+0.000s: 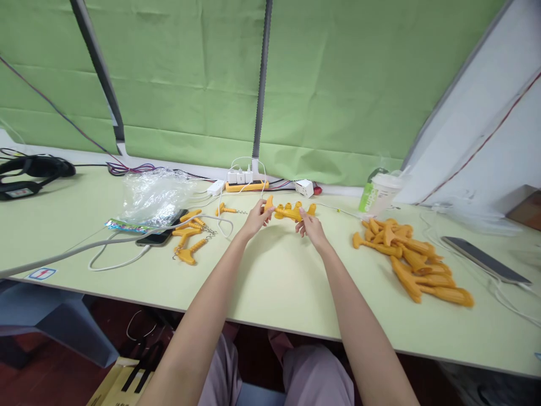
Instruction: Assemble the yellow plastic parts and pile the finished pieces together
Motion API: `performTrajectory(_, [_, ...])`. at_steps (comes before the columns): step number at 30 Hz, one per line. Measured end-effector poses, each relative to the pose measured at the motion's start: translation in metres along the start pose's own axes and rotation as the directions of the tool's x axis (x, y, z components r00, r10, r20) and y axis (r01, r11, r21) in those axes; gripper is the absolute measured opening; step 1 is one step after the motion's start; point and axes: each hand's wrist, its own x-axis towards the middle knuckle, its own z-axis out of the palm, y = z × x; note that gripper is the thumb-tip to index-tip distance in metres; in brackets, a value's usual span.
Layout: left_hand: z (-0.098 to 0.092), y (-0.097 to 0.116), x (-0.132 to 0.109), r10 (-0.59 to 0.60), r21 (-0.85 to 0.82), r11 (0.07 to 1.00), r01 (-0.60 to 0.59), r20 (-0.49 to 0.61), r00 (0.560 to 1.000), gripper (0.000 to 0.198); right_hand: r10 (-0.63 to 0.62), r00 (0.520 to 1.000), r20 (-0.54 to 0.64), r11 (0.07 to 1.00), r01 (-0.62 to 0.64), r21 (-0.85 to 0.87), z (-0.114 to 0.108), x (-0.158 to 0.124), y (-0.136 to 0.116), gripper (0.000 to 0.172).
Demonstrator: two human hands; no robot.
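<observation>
Both hands are raised over the middle of the table (pixel 270 282). My left hand (pixel 257 219) is closed on a yellow handle piece (pixel 269 203) with a T-shaped end. My right hand (pixel 310 225) grips a yellow knobbed piece (pixel 289 211), which lies in line with the handle piece; whether the two are joined cannot be made out. Several yellow handles with metal spirals (pixel 188 254) lie to the left, and one more (pixel 226 209) is just beyond my left hand. A pile of yellow pieces (pixel 414 259) rests on the right.
Clear plastic wrap (pixel 156 194) and a black phone (pixel 156 237) sit at the left, with a white cable looping over the table. A yellow power strip (pixel 247 186) is at the back. A cup (pixel 382 194) and a tablet (pixel 486 259) stand and lie at the right.
</observation>
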Motion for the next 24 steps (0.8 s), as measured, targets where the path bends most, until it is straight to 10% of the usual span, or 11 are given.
performTrajectory(24, [0.0004, -0.0017, -0.0011, -0.027, 0.151, 0.988, 0.034, -0.046, 0.999, 0.032, -0.008, 0.998, 0.055, 0.998, 0.012, -0.064, 0.0006, -0.0061, -0.0023, 0.058])
